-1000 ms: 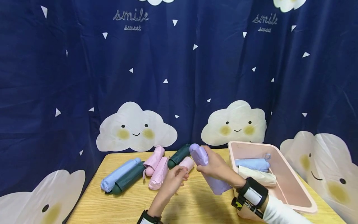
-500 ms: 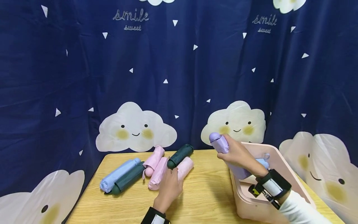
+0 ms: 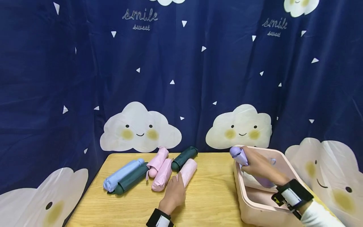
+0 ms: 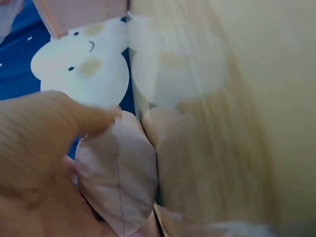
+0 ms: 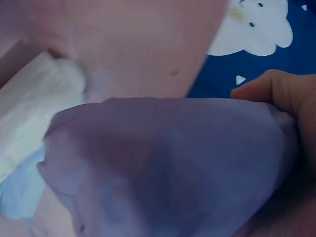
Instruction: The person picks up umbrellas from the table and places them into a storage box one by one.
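Observation:
My right hand (image 3: 259,165) grips a folded purple umbrella (image 3: 239,156) over the pink bin (image 3: 240,186). Seen from the right wrist, the purple umbrella (image 5: 163,158) fills much of the view, the thumb along its edge. Inside the bin lie a white folded umbrella (image 5: 37,106) and a light blue one (image 5: 22,190). My left hand (image 3: 174,193) holds the near end of a pale pink folded umbrella (image 3: 188,168) on the table. In the left wrist view, the thumb lies against this pale pink umbrella (image 4: 118,170), the other fingers partly hidden.
Left of the pale pink umbrella lie a dark green umbrella (image 3: 185,157), two more pink umbrellas (image 3: 159,157), another dark green one (image 3: 132,179) and a light blue one (image 3: 122,176). A navy cloud-print curtain (image 3: 193,78) hangs behind the wooden table (image 3: 210,189).
My right hand has carried the purple umbrella rightward from above the table to the bin, lowering it lately. My left hand has reached down and taken hold of the pale pink umbrella.

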A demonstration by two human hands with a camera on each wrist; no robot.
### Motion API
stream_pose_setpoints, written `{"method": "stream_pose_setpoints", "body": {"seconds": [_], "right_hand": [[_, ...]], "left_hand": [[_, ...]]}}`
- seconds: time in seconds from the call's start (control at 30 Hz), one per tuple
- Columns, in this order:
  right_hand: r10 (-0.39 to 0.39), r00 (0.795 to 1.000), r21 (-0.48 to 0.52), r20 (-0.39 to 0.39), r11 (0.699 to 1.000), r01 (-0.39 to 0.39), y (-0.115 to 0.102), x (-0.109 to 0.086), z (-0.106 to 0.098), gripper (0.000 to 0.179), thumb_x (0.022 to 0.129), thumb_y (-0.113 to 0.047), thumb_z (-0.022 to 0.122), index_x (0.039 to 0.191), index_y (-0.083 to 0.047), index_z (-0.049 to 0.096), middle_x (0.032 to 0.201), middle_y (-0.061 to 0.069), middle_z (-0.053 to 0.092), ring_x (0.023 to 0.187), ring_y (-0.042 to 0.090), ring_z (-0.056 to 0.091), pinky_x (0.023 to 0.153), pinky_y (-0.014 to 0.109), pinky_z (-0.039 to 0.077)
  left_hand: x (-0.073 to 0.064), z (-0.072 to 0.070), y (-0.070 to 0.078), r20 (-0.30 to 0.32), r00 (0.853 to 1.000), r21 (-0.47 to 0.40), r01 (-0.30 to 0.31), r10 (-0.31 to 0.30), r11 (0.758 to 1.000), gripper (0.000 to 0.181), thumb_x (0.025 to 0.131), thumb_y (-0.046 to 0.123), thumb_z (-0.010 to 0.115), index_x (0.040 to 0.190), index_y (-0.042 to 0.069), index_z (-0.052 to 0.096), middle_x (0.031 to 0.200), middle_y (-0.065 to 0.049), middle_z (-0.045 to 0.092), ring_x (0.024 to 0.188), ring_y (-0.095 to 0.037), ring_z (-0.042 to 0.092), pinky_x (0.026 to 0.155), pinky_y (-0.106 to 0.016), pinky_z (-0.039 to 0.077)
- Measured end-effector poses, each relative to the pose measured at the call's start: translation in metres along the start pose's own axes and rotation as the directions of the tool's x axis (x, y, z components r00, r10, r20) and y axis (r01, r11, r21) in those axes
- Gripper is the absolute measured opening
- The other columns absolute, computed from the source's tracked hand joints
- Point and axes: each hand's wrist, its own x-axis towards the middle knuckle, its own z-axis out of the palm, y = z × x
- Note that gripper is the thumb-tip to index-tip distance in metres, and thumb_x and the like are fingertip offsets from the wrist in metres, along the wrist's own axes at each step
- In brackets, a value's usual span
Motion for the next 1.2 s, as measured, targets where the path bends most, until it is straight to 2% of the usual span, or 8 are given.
{"method": "stream_pose_setpoints", "body": {"seconds": [0.13,0.23,0.3,0.37,0.5,0.73,0.93,1.2], "right_hand": [[-0.023,0.994,0.036,0.111,0.999,0.019,0.008,-0.005,-0.003,0.043,0.062,0.008,0.068,0.092,-0.016,0.049,0.073,-0.005,0.043,0.064,0.008,0.044,0.056,0.026,0.036],[-0.037,0.994,-0.102,0.102,0.994,0.048,0.015,-0.009,-0.007,0.042,0.059,0.001,0.07,0.085,-0.025,0.049,0.07,-0.01,0.042,0.065,0.006,0.044,0.058,0.025,0.035],[-0.033,0.997,-0.247,0.063,0.968,0.048,0.02,-0.012,-0.009,0.043,0.055,-0.008,0.074,0.082,-0.031,0.05,0.069,-0.015,0.041,0.066,0.004,0.044,0.061,0.025,0.035],[-0.024,0.997,-0.287,0.07,0.957,0.043,0.026,-0.013,-0.009,0.043,0.054,-0.009,0.074,0.081,-0.032,0.05,0.069,-0.016,0.041,0.07,0.006,0.045,0.064,0.027,0.035],[0.023,0.982,-0.228,0.187,0.973,0.021,0.035,-0.014,-0.005,0.045,0.055,-0.002,0.071,0.087,-0.026,0.051,0.071,-0.012,0.044,0.067,0.01,0.046,0.061,0.03,0.036],[-0.018,0.912,-0.167,0.411,0.981,0.094,0.048,-0.024,0.013,0.046,0.06,0.001,0.073,0.091,-0.021,0.047,0.071,-0.011,0.045,0.063,0.008,0.045,0.056,0.029,0.037],[0.053,0.892,-0.232,0.449,0.971,0.059,0.053,-0.028,0.025,0.055,0.055,-0.005,0.078,0.098,-0.024,0.049,0.075,-0.006,0.049,0.063,0.014,0.046,0.053,0.036,0.039],[0.063,0.876,-0.314,0.478,0.944,0.104,0.052,-0.029,0.033,0.067,0.042,0.003,0.078,0.096,-0.03,0.057,0.074,-0.007,0.05,0.062,0.016,0.045,0.053,0.036,0.041]], "left_hand": [[-0.001,0.0,0.0,0.037,0.999,0.048,0.008,-0.01,0.999,0.071,0.073,0.013,0.07,0.129,-0.013,0.035,0.106,-0.028,0.046,0.093,-0.039,0.05,0.081,-0.047,0.042],[-0.002,0.0,-0.001,0.064,0.998,0.077,0.019,-0.024,0.997,0.074,0.071,0.014,0.071,0.13,-0.013,0.035,0.106,-0.028,0.046,0.091,-0.039,0.051,0.078,-0.046,0.043],[-0.003,-0.001,-0.001,0.077,0.997,0.089,0.021,-0.027,0.996,0.076,0.069,0.014,0.072,0.129,-0.012,0.035,0.105,-0.028,0.046,0.09,-0.038,0.051,0.076,-0.046,0.044],[-0.003,-0.002,-0.002,0.096,0.995,0.102,0.023,-0.033,0.995,0.078,0.068,0.014,0.073,0.13,-0.012,0.034,0.105,-0.027,0.046,0.091,-0.038,0.051,0.075,-0.045,0.044],[-0.004,-0.005,0.0,0.104,0.994,0.126,0.032,-0.046,0.992,0.077,0.067,0.016,0.074,0.13,-0.01,0.036,0.104,-0.027,0.046,0.091,-0.037,0.051,0.073,-0.045,0.045],[-0.005,-0.008,0.01,0.157,0.983,0.156,0.068,-0.093,0.985,0.073,0.067,0.018,0.076,0.125,-0.004,0.038,0.102,-0.024,0.044,0.093,-0.037,0.05,0.065,-0.046,0.046],[-0.007,-0.008,0.018,0.188,0.972,0.189,0.105,-0.141,0.976,0.074,0.067,0.02,0.077,0.127,0.0,0.037,0.104,-0.024,0.044,0.092,-0.035,0.049,0.06,-0.044,0.046],[-0.011,-0.005,0.023,0.117,0.978,0.198,0.15,-0.175,0.969,0.072,0.067,0.024,0.076,0.124,0.0,0.039,0.091,-0.023,0.044,0.077,-0.033,0.049,0.052,-0.042,0.043]]}}
